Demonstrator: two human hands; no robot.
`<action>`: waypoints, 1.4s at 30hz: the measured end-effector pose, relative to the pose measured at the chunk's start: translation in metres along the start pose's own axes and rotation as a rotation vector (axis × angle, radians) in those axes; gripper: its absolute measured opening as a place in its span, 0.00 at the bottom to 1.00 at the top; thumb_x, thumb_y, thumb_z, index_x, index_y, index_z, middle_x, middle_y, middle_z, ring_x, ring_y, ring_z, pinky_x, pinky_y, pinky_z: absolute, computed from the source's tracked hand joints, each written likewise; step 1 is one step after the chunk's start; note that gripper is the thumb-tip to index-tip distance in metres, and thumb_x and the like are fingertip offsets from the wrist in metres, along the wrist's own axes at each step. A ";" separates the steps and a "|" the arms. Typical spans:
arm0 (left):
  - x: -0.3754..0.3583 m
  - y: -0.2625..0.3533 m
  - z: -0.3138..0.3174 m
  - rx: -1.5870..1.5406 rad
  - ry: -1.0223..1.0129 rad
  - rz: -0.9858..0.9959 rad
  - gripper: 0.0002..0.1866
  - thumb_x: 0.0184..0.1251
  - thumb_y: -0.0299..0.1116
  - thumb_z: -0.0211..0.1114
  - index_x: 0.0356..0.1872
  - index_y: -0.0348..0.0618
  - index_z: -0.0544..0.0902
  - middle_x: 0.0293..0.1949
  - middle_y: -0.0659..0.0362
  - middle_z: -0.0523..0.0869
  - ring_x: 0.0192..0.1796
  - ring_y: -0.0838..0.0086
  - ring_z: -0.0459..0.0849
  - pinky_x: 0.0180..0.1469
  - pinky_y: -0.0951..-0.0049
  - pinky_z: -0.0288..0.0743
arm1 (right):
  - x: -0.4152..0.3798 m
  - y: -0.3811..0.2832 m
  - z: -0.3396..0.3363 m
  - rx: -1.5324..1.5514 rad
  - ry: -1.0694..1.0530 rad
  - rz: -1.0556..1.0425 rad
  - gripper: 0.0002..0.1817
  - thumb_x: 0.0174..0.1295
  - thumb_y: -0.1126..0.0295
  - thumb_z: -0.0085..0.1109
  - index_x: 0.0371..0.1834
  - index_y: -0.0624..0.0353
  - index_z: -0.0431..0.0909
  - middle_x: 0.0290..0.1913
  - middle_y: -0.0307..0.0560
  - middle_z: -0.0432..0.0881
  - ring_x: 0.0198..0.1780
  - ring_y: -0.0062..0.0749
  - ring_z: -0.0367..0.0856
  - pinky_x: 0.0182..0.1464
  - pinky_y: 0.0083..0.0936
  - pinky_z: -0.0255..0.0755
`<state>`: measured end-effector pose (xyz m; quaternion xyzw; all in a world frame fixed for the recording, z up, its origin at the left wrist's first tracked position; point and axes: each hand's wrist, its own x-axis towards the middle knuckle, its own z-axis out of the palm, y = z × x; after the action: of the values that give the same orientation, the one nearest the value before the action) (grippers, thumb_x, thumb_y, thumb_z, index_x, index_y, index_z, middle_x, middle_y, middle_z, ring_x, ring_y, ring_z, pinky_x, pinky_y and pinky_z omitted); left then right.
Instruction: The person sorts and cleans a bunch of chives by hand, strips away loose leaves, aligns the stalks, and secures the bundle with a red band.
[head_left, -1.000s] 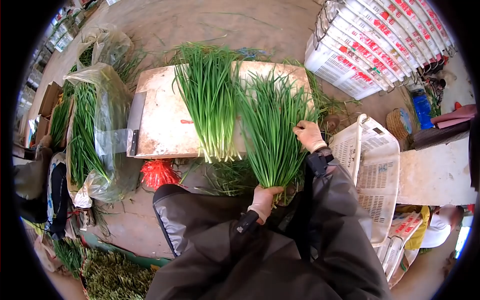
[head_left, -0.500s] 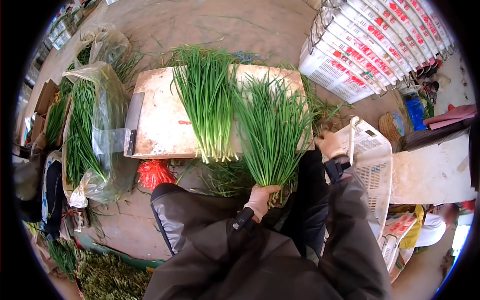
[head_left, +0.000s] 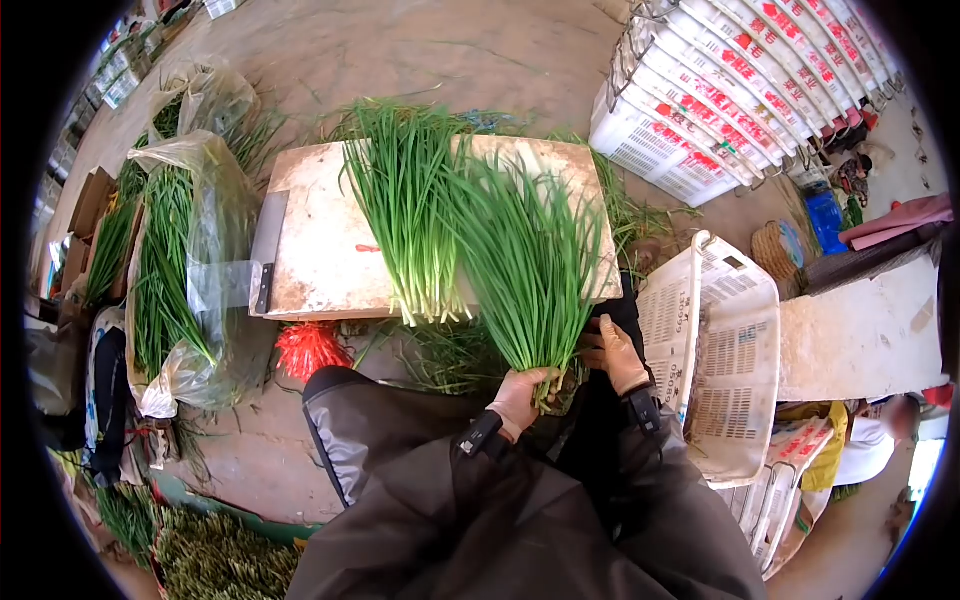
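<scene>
My left hand [head_left: 520,402], in a pale glove, is closed round the root end of a bunch of long green stalks [head_left: 535,270]. The leaves of this bunch fan out over the right part of a worn wooden board [head_left: 320,235]. Just right of the stems is my right hand [head_left: 616,356], also gloved, with its fingers apart and nothing seen in it. Another green bunch [head_left: 410,200] lies on the board with its white ends toward me. A knife [head_left: 267,255] rests at the board's left edge.
Plastic bags of greens [head_left: 170,260] stand on the left. Red ties [head_left: 312,350] lie below the board. A white crate [head_left: 735,370] is at my right, with stacked crates [head_left: 720,110] behind. Another person [head_left: 868,450] is at the far right.
My right hand has moved left and down, from beside the crate to near the held stems. The held bunch has tilted slightly left. The white crate at my right now shows more upright.
</scene>
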<state>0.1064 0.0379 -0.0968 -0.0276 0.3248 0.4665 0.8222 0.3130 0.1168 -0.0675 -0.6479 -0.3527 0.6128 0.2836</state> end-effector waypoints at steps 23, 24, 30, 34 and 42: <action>0.007 -0.004 -0.011 -0.028 -0.073 -0.129 0.14 0.69 0.26 0.66 0.53 0.33 0.86 0.39 0.58 0.89 0.34 0.73 0.84 0.34 0.74 0.76 | 0.034 -0.065 0.044 -1.011 0.454 -0.662 0.26 0.66 0.48 0.67 0.54 0.60 0.84 0.44 0.57 0.89 0.47 0.52 0.89 0.51 0.43 0.81; 0.006 -0.002 -0.008 -0.015 -0.058 -0.110 0.14 0.68 0.25 0.67 0.53 0.33 0.85 0.39 0.58 0.89 0.34 0.73 0.84 0.33 0.74 0.76 | 0.035 -0.079 0.052 -0.915 0.420 -0.623 0.25 0.68 0.47 0.65 0.50 0.59 0.85 0.42 0.55 0.89 0.45 0.52 0.89 0.50 0.43 0.80; 0.001 -0.002 0.005 0.022 0.016 -0.029 0.17 0.66 0.22 0.67 0.56 0.33 0.85 0.40 0.57 0.90 0.31 0.72 0.83 0.31 0.72 0.76 | 0.076 -0.104 0.086 -0.555 0.065 -0.409 0.25 0.67 0.50 0.69 0.46 0.67 0.87 0.35 0.50 0.88 0.34 0.35 0.86 0.42 0.31 0.79; 0.005 -0.004 -0.002 0.055 0.021 0.029 0.17 0.65 0.19 0.65 0.56 0.33 0.85 0.43 0.53 0.92 0.30 0.70 0.84 0.32 0.71 0.78 | 0.098 -0.108 0.075 -0.469 -0.050 -0.376 0.19 0.68 0.62 0.67 0.49 0.71 0.86 0.38 0.51 0.90 0.36 0.33 0.87 0.43 0.29 0.81; 0.005 -0.001 -0.003 0.023 0.049 0.023 0.19 0.64 0.13 0.61 0.56 0.34 0.86 0.48 0.52 0.92 0.42 0.64 0.90 0.45 0.65 0.85 | 0.093 -0.112 -0.043 -1.081 0.405 -0.729 0.11 0.64 0.65 0.62 0.35 0.62 0.85 0.31 0.58 0.87 0.36 0.53 0.87 0.43 0.40 0.79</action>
<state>0.1075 0.0394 -0.1025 -0.0257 0.3508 0.4714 0.8087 0.3435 0.2607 -0.0295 -0.6403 -0.7448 0.0825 0.1689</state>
